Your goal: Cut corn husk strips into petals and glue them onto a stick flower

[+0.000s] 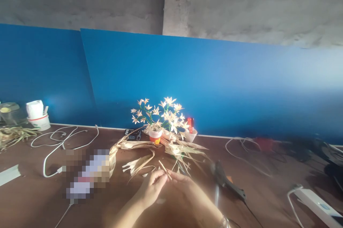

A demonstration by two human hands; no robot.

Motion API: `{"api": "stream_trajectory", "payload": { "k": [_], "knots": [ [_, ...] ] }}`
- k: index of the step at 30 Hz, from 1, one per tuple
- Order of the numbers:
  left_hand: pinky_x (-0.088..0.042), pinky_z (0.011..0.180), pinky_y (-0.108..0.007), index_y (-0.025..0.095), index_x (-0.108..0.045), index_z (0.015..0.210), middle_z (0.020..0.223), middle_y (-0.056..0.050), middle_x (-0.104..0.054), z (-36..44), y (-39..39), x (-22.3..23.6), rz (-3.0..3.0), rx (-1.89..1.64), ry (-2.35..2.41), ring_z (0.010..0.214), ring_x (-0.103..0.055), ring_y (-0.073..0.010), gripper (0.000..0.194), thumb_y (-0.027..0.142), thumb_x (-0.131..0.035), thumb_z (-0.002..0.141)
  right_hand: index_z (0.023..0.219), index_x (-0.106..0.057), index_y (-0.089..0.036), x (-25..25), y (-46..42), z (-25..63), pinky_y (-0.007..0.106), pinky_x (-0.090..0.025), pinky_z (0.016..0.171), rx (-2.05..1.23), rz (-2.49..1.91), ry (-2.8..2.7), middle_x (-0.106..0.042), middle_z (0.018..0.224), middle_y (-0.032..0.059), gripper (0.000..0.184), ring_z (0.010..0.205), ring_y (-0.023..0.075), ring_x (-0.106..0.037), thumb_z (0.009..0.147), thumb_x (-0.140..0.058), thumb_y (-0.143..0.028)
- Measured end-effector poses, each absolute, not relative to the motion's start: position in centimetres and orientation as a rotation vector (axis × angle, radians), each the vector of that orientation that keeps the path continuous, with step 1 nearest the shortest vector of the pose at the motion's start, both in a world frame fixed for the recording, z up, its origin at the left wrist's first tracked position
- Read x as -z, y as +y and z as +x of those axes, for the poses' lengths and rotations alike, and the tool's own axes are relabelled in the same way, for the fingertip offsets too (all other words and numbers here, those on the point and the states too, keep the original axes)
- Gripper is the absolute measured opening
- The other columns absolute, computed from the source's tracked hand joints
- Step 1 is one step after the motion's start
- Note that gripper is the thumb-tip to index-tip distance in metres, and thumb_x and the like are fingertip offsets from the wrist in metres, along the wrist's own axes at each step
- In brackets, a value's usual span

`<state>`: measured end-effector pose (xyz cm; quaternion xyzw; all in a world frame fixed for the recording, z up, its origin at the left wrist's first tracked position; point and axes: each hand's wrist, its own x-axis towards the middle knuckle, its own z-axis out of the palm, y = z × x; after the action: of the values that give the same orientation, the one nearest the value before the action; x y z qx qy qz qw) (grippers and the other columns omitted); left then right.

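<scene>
My left hand (152, 187) and my right hand (184, 181) meet low in the middle of the view, fingers pinched together on a thin pale stick (164, 169) that points up and to the left. Both hands are closed on it. Just beyond them lie dried husk strips (139, 165) and a loose heap of husk leaves (182, 151). Behind those stands a red and white paper cup (155, 136) holding a bunch of pale handmade flowers (160, 113).
A dark glue gun (227, 181) lies right of my hands on the brown table (32, 199). White cables (59, 142) loop at left, a white power strip (318, 204) sits at right. A white cup (191, 135) with a red tool, a bowl (40, 120), blue wall panel behind.
</scene>
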<state>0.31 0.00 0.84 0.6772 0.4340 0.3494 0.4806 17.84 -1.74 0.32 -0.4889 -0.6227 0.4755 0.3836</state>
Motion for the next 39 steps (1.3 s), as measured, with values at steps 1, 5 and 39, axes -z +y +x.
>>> {"api": "stream_trajectory", "payload": {
  "k": [1,5,39],
  "knots": [
    [-0.043,0.076,-0.026,0.020,-0.064,0.076,0.078,-0.001,-0.065,0.5,0.0,-0.7,1.648,-0.874,1.086,0.081,-0.058,-0.0180,0.035,0.045,-0.041,0.085,0.107,-0.072,-0.022,-0.3,-1.7,17.7,0.026,-0.051,0.054,-1.259,-1.226,-1.580,-0.070,0.063,0.0039,0.043,0.057,0.0172,-0.064,0.086,-0.050,-0.053],
    [-0.036,0.058,-0.026,0.021,-0.046,0.056,0.055,0.003,-0.044,1.6,0.2,0.6,1.509,-0.977,1.239,0.058,-0.045,-0.0148,0.032,0.044,-0.039,0.079,0.110,-0.071,-0.020,-0.3,-1.7,16.6,0.032,-0.055,0.069,-1.256,-1.139,-1.591,-0.073,0.078,0.0076,0.047,0.074,0.0216,-0.068,0.090,-0.043,-0.052],
    [-0.043,0.081,-0.033,0.019,-0.066,0.084,0.096,-0.009,-0.067,-1.1,-1.8,-1.8,2.091,-0.170,1.413,0.091,-0.060,-0.0239,0.013,0.027,-0.059,0.076,0.132,-0.053,-0.025,0.4,-0.8,18.8,0.029,-0.049,0.087,-0.479,-1.703,-1.859,-0.068,0.119,0.0069,0.053,0.109,0.0206,-0.063,0.084,-0.035,-0.015]
  ]
}}
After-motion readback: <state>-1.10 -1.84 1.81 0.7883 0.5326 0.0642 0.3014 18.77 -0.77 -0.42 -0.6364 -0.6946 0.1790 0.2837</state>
